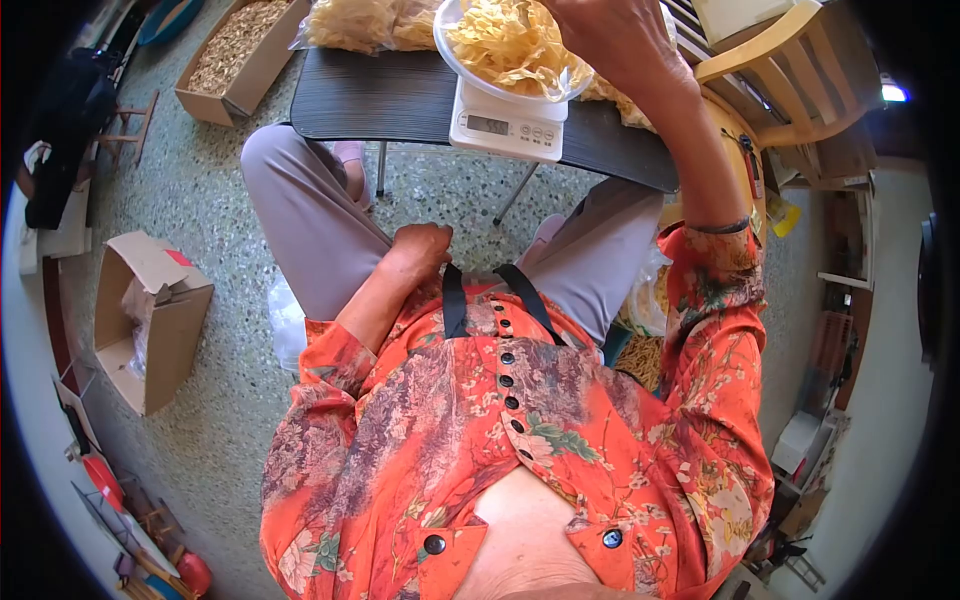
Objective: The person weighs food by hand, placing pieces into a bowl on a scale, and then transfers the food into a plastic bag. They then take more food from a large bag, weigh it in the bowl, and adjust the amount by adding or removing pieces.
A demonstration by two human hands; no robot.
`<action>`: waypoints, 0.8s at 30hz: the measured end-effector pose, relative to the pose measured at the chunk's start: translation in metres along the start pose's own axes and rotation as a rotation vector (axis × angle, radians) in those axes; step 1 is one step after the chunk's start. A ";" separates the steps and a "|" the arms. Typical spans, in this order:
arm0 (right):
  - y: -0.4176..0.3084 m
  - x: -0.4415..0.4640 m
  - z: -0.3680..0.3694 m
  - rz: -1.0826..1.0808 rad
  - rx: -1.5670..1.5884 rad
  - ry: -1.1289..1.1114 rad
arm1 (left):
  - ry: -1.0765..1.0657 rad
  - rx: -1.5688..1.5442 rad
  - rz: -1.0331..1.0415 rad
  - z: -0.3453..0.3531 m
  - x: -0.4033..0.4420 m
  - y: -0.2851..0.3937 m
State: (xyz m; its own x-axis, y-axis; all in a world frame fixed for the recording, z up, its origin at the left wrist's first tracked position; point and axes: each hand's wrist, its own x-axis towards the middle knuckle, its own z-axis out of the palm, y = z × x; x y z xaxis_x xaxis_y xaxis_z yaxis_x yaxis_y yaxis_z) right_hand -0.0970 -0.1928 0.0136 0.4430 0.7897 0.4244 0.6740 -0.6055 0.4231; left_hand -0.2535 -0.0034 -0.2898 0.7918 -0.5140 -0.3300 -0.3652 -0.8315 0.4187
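Note:
A white kitchen scale (510,128) with a lit digital display stands near the front edge of a dark folding table (370,95). On it sits a clear plastic bowl (452,58) heaped with thin, dried yellowish pieces (515,45). My right hand (620,40) is over the bowl's right side at the top edge of the view; its fingertips are cut off or hidden. My left hand (422,248) rests on my lap by the left thigh, its fingers curled in, with nothing seen in it.
Clear bags of similar dried pieces (350,22) lie behind the scale. A cardboard box of brown chips (240,50) is on the floor at far left, an open carton (150,320) nearer. A wooden chair (790,80) stands right of the table; a container of brown sticks (640,360) is beside my right thigh.

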 end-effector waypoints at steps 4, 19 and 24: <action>-0.001 -0.013 0.000 -0.021 -0.039 0.133 | 0.015 0.005 0.013 0.002 0.000 -0.001; -0.016 -0.049 -0.013 0.866 1.274 0.417 | 0.480 -1.149 0.155 -0.139 -0.060 0.070; -0.015 -0.034 -0.029 0.741 1.540 0.197 | 1.267 -0.953 0.577 -0.231 -0.037 0.081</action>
State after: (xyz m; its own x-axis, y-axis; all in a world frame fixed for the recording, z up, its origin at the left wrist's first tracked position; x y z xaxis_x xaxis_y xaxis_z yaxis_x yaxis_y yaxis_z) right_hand -0.1395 -0.2138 0.0157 0.9034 0.3124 0.2937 0.3301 -0.0697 -0.9414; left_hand -0.1992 -0.0026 -0.0484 0.7095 0.1912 0.6783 -0.6971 0.0492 0.7153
